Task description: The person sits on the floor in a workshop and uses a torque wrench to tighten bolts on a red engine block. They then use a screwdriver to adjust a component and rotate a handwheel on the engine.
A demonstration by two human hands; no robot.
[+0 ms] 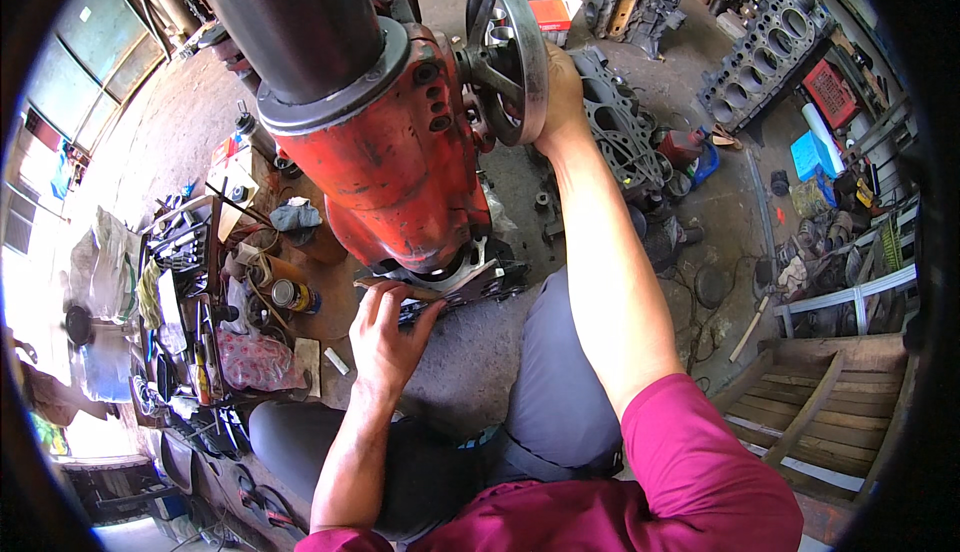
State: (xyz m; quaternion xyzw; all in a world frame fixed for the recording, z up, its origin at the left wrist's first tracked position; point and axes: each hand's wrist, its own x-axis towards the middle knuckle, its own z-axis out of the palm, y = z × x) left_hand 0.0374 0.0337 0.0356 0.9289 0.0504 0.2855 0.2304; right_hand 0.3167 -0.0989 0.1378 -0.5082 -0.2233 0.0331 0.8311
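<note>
A large red machine head [400, 177] under a thick dark column [290, 22] stands upright in front of me. On its right side is a round metal handwheel [534, 72], and my right hand [563, 102] is closed around the wheel's outer rim; its fingertips are partly hidden. Below the machine head lies a flat, dark-edged metal part [478, 285] with a lighter upper face. My left hand [378, 337] has its bent fingers and thumb closed on the near left edge of this part. The lower tip of the machine head meets or nearly meets the part; I cannot tell which.
At left, a bench tray [205, 282] carries several hand tools, beside a yellow-and-blue can [292, 295] and a red patterned plastic bag [255, 360]. Engine blocks [765, 57] stand at the far right. A wooden pallet [830, 407] lies near right, with a stick [750, 330] beside it.
</note>
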